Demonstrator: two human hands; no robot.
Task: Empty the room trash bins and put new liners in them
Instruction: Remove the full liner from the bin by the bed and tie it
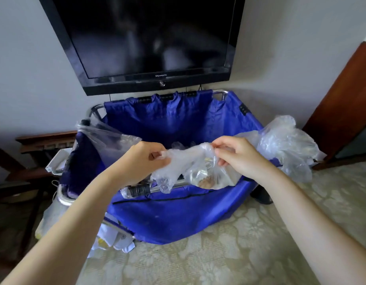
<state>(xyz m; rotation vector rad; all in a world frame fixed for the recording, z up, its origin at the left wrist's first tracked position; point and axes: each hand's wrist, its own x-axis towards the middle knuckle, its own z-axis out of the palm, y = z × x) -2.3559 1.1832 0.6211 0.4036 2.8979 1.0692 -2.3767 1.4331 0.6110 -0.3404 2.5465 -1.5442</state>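
Note:
A clear plastic liner bag [196, 161] with some trash inside hangs between my hands over the near rail of a blue fabric cart bag [178, 214]. My left hand [143, 159] pinches the bag's top edge on the left. My right hand [235, 155] pinches the same edge on the right. The trash in the bag shows as brownish and pale lumps low in the plastic. More crumpled clear plastic [287, 145] lies over the cart's right rim. Another clear bag [104, 134] hangs at the cart's left corner.
A black wall television [149, 38] hangs above the cart. Dark wooden furniture [40, 140] stands at the left, a wooden panel [348, 95] at the right. A metal frame rail [95, 110] carries the blue bag. Patterned beige carpet [239, 254] covers the floor. White items [114, 239] hang low on the cart's left.

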